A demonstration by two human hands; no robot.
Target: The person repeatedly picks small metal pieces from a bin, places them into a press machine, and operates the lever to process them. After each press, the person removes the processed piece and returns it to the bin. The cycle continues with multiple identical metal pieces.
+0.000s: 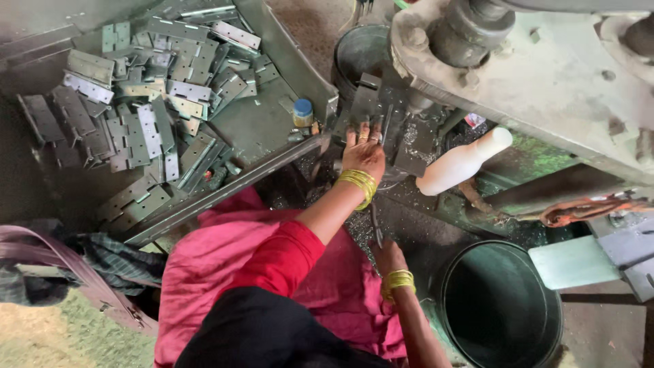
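— What do I see at the press?

— My left hand lies flat below the press head, its grip spread, fingers pointing up toward the machine, palm resting on a dark metal plate. The plate's long axis runs up and away from me, toward the grey bucket behind the press.

— And the other hand?

— My right hand sits lower, nearer my body than the press, its grip pressed together around a thin dark rod. The rod stands nearly upright in the view, its far end pointing toward the press bed. Both wrists carry yellow bangles.

— What lies around the press?

— Left of it, a metal tray holds a heap of grey hinge plates, lying every way, with a small blue-capped jar at its near corner. Right of my left hand, a white bottle leans against the press frame, neck pointing up and right. Below the press, a dark round bin stands open.
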